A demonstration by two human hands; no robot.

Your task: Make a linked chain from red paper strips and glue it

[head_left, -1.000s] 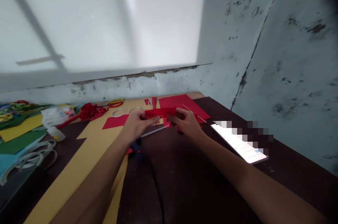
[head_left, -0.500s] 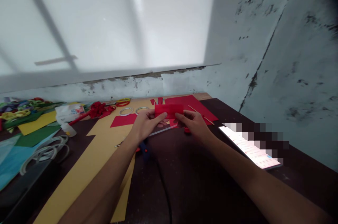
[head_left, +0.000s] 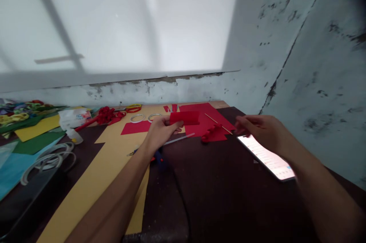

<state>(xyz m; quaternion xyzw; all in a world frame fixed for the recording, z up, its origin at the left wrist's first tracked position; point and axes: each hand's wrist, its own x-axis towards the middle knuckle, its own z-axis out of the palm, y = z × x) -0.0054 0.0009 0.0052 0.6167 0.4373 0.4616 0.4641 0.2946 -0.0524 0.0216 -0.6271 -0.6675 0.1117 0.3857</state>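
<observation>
The left hand (head_left: 160,132) pinches just one end of the red strip (head_left: 188,118), so the part past its fingertips could flop, and the right hand (head_left: 265,133), curled, maybe empty, I can't tell, could bump the phone (head_left: 268,160) under it

Head view: taken from the wearer's own head, pitched forward and down over the table (head_left: 228,197).
Table: seen at a slant from its near side, with the far edge included.
Far wall (head_left: 200,88): faced nearly head-on, beyond the table; the side wall (head_left: 323,121) is caught at the right.
Left hand (head_left: 160,132) and right hand (head_left: 263,132): viewed from behind and above, at close range.
</observation>
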